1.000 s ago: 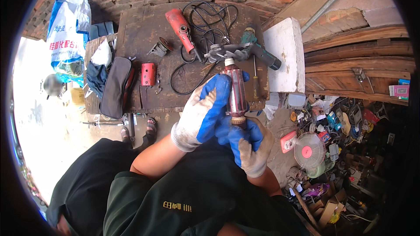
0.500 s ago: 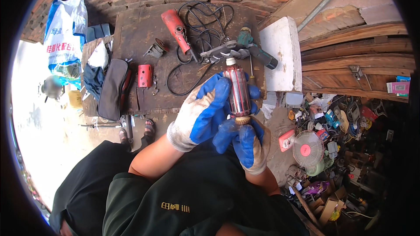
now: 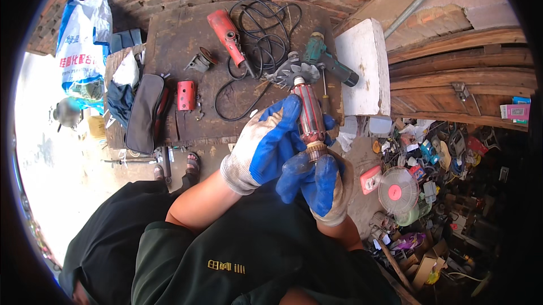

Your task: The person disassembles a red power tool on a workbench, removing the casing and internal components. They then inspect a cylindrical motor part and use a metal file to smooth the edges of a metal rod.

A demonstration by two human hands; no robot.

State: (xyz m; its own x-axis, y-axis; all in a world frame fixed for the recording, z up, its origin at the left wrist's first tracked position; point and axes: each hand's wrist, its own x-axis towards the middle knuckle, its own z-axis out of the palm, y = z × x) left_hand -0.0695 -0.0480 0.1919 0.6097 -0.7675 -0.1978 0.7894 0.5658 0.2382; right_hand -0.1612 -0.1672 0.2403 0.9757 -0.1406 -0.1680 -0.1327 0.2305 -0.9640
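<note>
In front of my chest I hold a motor armature (image 3: 311, 114) over the near edge of the table. It has a striped red and silver core, a copper commutator (image 3: 315, 149) at its lower end, and a grey bladed fan (image 3: 293, 73) at its upper end. My left hand (image 3: 266, 145), in a white and blue coated glove, is closed around the core's left side. My right hand (image 3: 323, 185), gloved alike, pinches the commutator end with thumb and fingers. Some fingers of both hands are hidden behind the armature.
On the wooden table (image 3: 175, 28) lie a red power tool body (image 3: 226, 36) with a black cord, a gear head (image 3: 201, 60), a red housing (image 3: 186, 95), a screwdriver (image 3: 324, 87) and a green cordless drill (image 3: 328, 59). A white block (image 3: 365, 67) stands right. Clutter and a fan (image 3: 398, 191) fill the lower right.
The armature has tilted and turned in my hands, so the fan's blades now face me more and sit farther left. Both hands keep their grip.
</note>
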